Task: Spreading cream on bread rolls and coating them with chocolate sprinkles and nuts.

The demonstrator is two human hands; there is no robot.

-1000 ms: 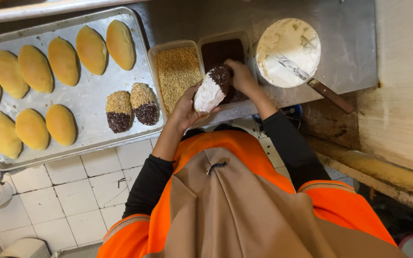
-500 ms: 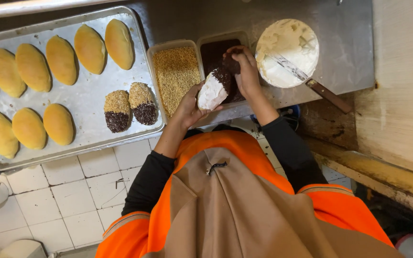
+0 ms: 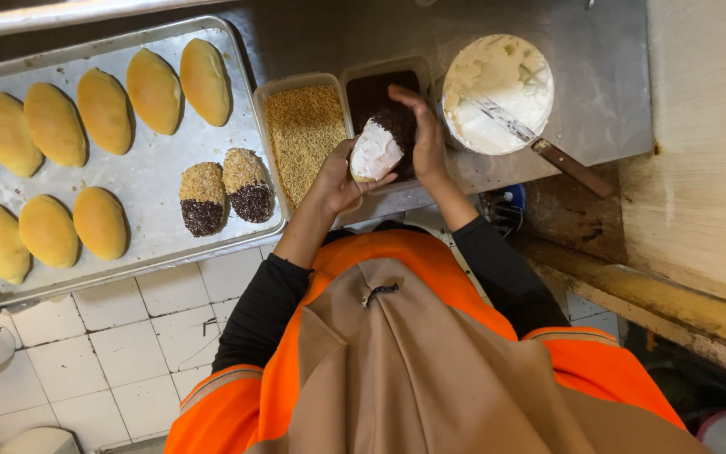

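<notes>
Steel counter [image 3: 607, 101], top of view. Baking tray [image 3: 153, 176] at left edge: plain buns [image 3: 102, 109] in rows, two coated buns [image 3: 224, 189] near its right rim. Bowl of cream [image 3: 497, 92] toward right, knife [image 3: 539, 143] across it. Tub of crumbs [image 3: 304, 134] beside tub of dark sprinkles [image 3: 376, 88]. Left hand [image 3: 338, 176] gripping cream-covered bun [image 3: 376, 150] over sprinkle tub. Right hand [image 3: 426, 134] flat, pressing bun's sprinkled end.

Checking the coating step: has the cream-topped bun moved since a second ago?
Barely: the cream-topped bun stays over the dark sprinkle tub, while the right hand has shifted over its sprinkled end.
</notes>
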